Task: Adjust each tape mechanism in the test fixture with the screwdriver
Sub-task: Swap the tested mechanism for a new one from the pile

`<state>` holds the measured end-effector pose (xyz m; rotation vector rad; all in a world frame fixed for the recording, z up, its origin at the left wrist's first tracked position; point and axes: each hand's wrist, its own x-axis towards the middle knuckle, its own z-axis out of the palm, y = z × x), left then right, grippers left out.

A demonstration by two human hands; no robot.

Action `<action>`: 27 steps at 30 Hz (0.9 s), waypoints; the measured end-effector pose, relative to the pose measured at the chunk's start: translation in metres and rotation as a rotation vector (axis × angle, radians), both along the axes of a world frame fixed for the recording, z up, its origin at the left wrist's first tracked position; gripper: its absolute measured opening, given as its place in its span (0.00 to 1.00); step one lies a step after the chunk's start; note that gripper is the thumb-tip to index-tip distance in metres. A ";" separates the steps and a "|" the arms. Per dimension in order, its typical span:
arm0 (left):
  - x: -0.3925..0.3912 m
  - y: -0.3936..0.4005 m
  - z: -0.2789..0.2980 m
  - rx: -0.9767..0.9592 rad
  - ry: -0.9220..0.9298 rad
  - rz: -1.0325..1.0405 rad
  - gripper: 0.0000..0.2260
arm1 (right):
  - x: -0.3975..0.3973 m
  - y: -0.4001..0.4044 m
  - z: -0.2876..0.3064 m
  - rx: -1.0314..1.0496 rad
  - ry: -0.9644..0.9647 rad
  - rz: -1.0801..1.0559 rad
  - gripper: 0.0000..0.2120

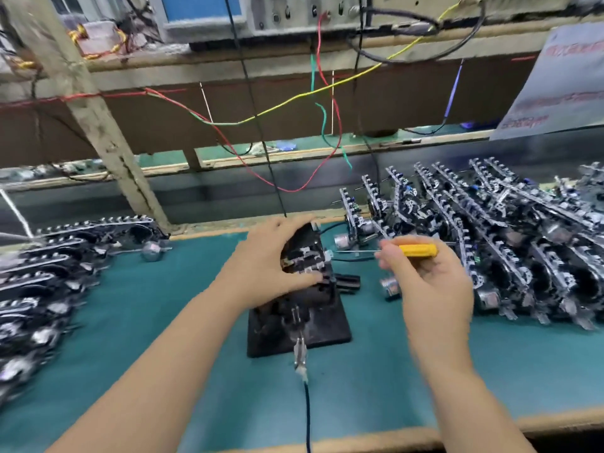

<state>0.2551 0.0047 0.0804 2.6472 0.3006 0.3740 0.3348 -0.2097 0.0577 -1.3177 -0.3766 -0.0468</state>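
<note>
While left hand (pixel 271 269) grips fixture-mounted mechanism (pixel 305 256), right hand (pixel 431 282) pinches screwdriver (pixel 415 250), tip short of it; right-side stack (pixel 506 237) likely pending.

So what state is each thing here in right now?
Left hand: grips the mechanism.
Mechanism: seated in the fixture.
Fixture: upright on the mat.
Right hand: pinches the screwdriver.
Screwdriver: level, tip toward the mechanism; contact unclear.

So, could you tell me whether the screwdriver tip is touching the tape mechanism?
Cannot tell. In the head view the screwdriver shaft reaches the tape mechanism edge, but blur hides the tip.
</note>
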 end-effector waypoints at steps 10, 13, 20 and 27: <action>-0.043 -0.029 -0.005 -1.554 -0.463 0.033 0.23 | -0.021 0.025 0.029 0.260 -0.021 0.153 0.05; -0.049 -0.029 -0.007 -1.619 -0.510 0.030 0.22 | -0.023 0.031 0.029 0.270 -0.031 0.169 0.07; -0.055 -0.035 -0.007 -1.520 -0.595 0.038 0.19 | -0.022 0.035 0.026 0.260 0.012 0.256 0.12; -0.056 -0.042 -0.011 -1.115 -0.684 0.014 0.29 | -0.020 0.037 0.027 0.245 0.107 0.284 0.13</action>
